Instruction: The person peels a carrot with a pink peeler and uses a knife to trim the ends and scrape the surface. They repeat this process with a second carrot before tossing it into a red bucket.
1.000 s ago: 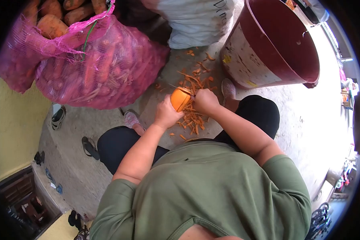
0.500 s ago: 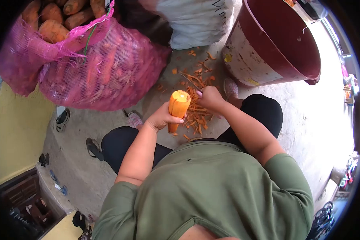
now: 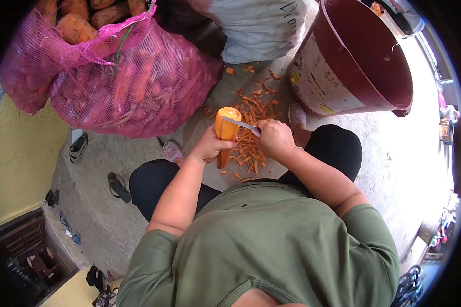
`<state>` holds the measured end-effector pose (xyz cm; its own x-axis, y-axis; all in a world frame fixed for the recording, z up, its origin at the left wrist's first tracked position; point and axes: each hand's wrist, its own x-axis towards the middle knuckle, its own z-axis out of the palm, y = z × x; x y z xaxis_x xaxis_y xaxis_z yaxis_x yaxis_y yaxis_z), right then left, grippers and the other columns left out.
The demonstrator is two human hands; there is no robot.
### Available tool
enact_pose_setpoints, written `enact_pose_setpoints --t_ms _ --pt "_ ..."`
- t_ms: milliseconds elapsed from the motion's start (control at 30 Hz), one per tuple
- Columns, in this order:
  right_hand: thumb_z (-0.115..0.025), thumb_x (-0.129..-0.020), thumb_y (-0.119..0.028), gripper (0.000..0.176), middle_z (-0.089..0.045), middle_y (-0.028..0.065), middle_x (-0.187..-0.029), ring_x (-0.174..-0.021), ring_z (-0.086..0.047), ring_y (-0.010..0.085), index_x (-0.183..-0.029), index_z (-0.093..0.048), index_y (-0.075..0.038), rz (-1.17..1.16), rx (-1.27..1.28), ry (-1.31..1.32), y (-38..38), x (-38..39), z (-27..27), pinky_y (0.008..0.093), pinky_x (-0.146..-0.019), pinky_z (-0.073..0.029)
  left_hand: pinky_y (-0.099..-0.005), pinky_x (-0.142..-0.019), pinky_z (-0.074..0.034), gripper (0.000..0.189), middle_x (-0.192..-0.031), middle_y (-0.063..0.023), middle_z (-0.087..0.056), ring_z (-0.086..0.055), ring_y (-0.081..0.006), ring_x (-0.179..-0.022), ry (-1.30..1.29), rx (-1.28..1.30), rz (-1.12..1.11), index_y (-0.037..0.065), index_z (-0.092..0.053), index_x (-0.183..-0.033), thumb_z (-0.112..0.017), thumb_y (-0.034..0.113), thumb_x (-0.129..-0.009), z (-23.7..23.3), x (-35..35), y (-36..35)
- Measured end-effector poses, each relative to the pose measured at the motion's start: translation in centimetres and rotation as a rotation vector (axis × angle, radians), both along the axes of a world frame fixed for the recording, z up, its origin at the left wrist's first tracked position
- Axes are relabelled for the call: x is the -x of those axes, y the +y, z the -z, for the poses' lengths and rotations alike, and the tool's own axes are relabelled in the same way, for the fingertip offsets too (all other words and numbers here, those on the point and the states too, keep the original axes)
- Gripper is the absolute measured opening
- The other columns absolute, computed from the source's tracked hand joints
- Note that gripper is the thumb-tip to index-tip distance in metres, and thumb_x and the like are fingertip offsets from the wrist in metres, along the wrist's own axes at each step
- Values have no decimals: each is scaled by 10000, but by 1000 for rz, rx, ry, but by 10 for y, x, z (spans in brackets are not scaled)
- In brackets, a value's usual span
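Observation:
A thick orange carrot (image 3: 227,126) stands nearly upright in my left hand (image 3: 210,146), its flat cut end facing up. My right hand (image 3: 275,138) is closed on the handle of a small knife (image 3: 241,124), and the blade reaches left to the upper part of the carrot. Below and beyond both hands, a heap of orange peelings (image 3: 253,110) is scattered on the concrete floor between my feet.
Pink mesh sacks of carrots (image 3: 133,82) fill the upper left. A white sack (image 3: 261,30) with writing stands at the top. A large dark red bucket (image 3: 325,77) leans at the upper right. Sandals (image 3: 119,187) lie on the floor at left.
My right hand has turned, bringing the knife from pointing away over the peelings to the carrot's upper end. The carrot has shifted slightly up in view in my left hand.

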<state>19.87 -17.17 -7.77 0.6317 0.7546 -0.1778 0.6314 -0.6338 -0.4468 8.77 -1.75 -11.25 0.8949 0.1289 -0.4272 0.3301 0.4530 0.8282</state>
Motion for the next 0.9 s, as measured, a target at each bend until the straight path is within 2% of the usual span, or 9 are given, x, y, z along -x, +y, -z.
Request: enact_pose_setpoints --t_ms 133,167,200,300,467,567,633,800,900 --pt "-521 -758 -254 247 -599 155 -743 -736 -582 300 -744 -609 -23 107 175 69 2 -21 30 386 -638 -465 -258 -759 -413 476 -878 -38 -551 -519 -121 -814 -78 -178 245 31 -512 -994 -673 4 -546 -13 -4 -10" --pt "-565 -737 -322 307 -582 181 -697 -686 -573 329 -695 -595 -19 181 178 83 -3 -30 61 408 -616 -463 -257 -777 -406 550 -914 -41 -544 -508 -122 -845 -158 -275 352 30 -492 -1047 -688 14 -533 -21 -6 -23" --pt "-566 -733 -303 284 -579 183 -684 -686 -572 332 -695 -594 -22 176 135 79 -5 -33 66 405 -616 -462 -257 -795 -398 634 -953 -45 -529 -485 -115 -883 -129 -325 370 35 -451 -1109 -700 21 -525 -20 -7 -30" --pt "-573 -710 -252 197 -582 183 -720 -706 -574 327 -743 -613 -62 204 108 163 -4 -35 63 395 -637 -462 -260 -782 -404 598 -930 -41 -529 -480 -104 -860 -94 -685 222 36 -458 -1091 -689 30 -539 -6 -6 -19" --pt "-570 -706 -238 190 -585 167 -740 -726 -571 318 -731 -589 -50 142 88 177 -3 -13 16 393 -656 -458 -350 -698 -431 460 -880 -125 -554 -523 -315 -858 -37 -1111 37 77 -488 -919 -658 35 -493 -15 -8 -1" --pt "-561 -722 -247 209 -588 164 -746 -717 -574 317 -718 -589 -40 24 88 149 -1 -5 1 394 -649 -459 -368 -685 -426 437 -832 -111 -549 -530 -306 -820 -43 -1327 -2 82 -486 -900 -646 29 -496 -8 -6 -2" --pt "-554 -746 -277 249 -592 162 -756 -723 -577 317 -732 -603 -33 57 146 153 3 -5 1 391 -644 -460 -382 -668 -420 424 -814 -109 -543 -528 -309 -793 -54 -1378 3 83 -487 -897 -652 46 -508 -4 -5 -4" --pt "-546 -760 -325 333 -591 193 -765 -718 -577 337 -754 -602 4 82 269 168 1 -18 69 397 -642 -464 -385 -650 -392 452 -813 -84 -522 -511 -291 -763 -314 -1511 57 84 -477 -921 -670 90 -513 -5 -5 -20" --pt "-556 -746 -322 355 -581 219 -752 -713 -574 349 -735 -592 31 130 213 215 3 -24 94 399 -638 -463 -375 -669 -372 502 -834 -67 -507 -500 -272 -782 -375 -1545 30 89 -460 -955 -676 94 -502 -16 -9 -31"
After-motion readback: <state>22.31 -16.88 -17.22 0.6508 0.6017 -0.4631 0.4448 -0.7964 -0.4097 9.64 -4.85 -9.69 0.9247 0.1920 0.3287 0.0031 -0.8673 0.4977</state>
